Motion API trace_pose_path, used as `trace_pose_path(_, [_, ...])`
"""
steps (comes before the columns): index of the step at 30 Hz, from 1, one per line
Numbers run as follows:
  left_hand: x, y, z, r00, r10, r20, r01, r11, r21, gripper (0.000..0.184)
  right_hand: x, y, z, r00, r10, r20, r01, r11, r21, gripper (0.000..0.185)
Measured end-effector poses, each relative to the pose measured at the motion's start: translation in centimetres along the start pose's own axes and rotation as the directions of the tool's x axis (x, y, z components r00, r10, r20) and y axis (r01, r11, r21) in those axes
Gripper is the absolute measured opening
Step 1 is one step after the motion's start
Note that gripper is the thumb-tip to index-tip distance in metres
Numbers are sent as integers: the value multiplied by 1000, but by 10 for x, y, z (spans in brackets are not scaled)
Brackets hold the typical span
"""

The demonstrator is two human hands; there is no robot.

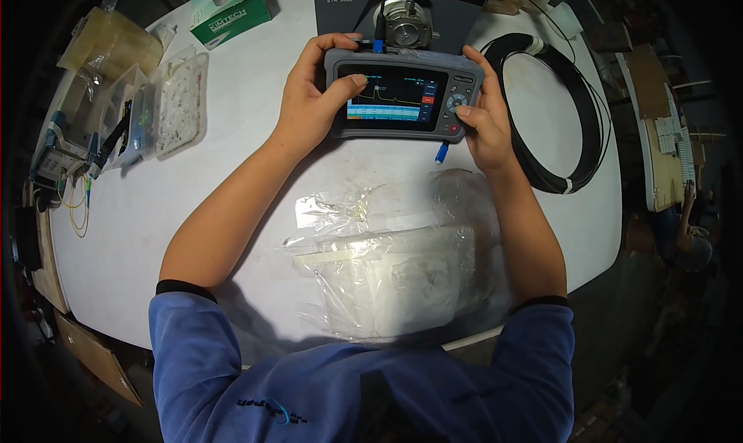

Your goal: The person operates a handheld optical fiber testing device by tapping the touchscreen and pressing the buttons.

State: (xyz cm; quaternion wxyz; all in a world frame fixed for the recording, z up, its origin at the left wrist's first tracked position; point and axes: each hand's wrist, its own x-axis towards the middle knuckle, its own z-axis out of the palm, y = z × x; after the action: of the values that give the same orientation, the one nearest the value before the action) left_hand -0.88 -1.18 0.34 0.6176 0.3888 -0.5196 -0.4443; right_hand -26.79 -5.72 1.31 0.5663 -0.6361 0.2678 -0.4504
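Observation:
Both hands hold a grey handheld OTDR tester (334, 125) with a lit screen that shows a yellow trace and a table. My left hand (313, 98) grips its left end, the thumb lying over the screen's upper left. My right hand (489, 125) wraps the right end, its thumb at the round keypad (457, 102). A blue connector (378, 46) on a black cable is plugged into the top edge. Below the tester's lower edge, a loose blue connector (442, 153) shows. Clear plastic bags (410, 280) with white contents lie nearer to me.
A coil of black cable (511, 133) lies at the right. Behind the tester stands a dark machine (340, 17) with a metal fixture. A green Kimtech box (228, 13), clear plastic trays (183, 106) and tools (108, 145) occupy the left side. Another person (693, 245) is at far right.

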Motion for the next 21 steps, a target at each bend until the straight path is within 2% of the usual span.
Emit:
trace_pose_path(10, [0, -2, -2, 1000, 23, 16, -24, 997, 72, 40, 0, -1, 0, 1000, -1, 0, 1, 1000, 7, 80])
trace_pose_path(12, [2, -5, -5, 999, 14, 41, -8, 989, -145, 37, 0, -1, 1, 1000, -4, 2, 4, 1000, 6, 80])
trace_pose_path(15, [1, -3, -6, 998, 4, 64, 10, 978, -207, 38, 0, -1, 0, 1000, -4, 4, 4, 1000, 7, 81])
trace_pose_path(21, [2, -5, -7, 998, 18, 63, -8, 988, -156, 39, 0, 0, 0, 1000, -5, 7, 5, 1000, 15, 81])
